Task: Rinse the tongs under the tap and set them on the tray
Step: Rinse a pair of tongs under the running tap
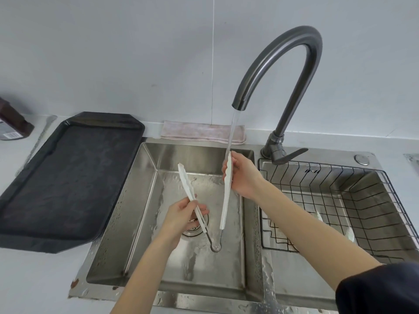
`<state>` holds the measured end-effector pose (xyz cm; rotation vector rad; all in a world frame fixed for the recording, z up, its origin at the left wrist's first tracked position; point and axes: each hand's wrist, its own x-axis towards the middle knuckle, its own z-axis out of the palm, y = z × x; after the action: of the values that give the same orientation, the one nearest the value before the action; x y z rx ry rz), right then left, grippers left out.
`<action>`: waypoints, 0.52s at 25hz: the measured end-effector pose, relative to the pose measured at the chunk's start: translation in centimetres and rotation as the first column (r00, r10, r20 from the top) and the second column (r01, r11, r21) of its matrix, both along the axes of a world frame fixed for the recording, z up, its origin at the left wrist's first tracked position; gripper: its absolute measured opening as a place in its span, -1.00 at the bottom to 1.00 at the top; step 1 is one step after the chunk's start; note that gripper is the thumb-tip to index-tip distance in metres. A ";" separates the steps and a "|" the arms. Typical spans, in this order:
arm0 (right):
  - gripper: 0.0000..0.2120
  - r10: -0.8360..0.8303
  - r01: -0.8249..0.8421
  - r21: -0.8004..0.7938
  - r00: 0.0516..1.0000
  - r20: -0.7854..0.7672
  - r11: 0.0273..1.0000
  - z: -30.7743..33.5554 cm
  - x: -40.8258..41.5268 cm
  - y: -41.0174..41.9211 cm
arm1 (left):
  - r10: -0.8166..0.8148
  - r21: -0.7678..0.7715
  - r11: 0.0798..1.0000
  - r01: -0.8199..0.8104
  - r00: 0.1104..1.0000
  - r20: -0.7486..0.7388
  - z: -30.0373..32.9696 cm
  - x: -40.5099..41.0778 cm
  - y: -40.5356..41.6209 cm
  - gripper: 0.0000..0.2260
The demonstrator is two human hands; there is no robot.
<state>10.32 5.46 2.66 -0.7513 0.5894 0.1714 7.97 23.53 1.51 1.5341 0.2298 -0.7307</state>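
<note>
White tongs (225, 207) with a metal hinge end are spread wide in a V over the steel sink (145, 200). My left hand (181, 218) grips the left arm near its middle. My right hand (242, 175) holds the right arm near its tip, where the water stream (232, 130) from the dark curved tap (292, 51) lands. The hinge hangs low, close to the sink floor near the drain. A black tray (68, 177) lies on the counter to the left of the sink, with nothing on it.
A wire basket (362, 200) fills the right basin, with a white item inside, partly hidden by my right arm. A folded pinkish cloth (201, 132) lies behind the sink. A dark bottle (11, 123) stands at the far left. The tap handle (290, 155) points right.
</note>
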 end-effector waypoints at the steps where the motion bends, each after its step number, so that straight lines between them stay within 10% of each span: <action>1: -0.53 0.019 -0.019 -0.013 1.000 0.012 1.000 0.1 0.2 0.1 | 0.002 -0.012 1.000 -0.002 1.000 -0.012 -0.1 0.0 0.1 -0.82; 13: -0.79 0.074 -0.063 -0.099 0.992 0.106 0.993 0.4 -0.1 0.7 | -0.031 -0.061 0.998 0.026 0.995 -0.092 -0.2 -0.4 -0.1 -0.76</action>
<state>10.19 6.15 3.11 -0.8690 0.4701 0.1651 7.58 23.44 1.29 1.4512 0.2535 -0.8257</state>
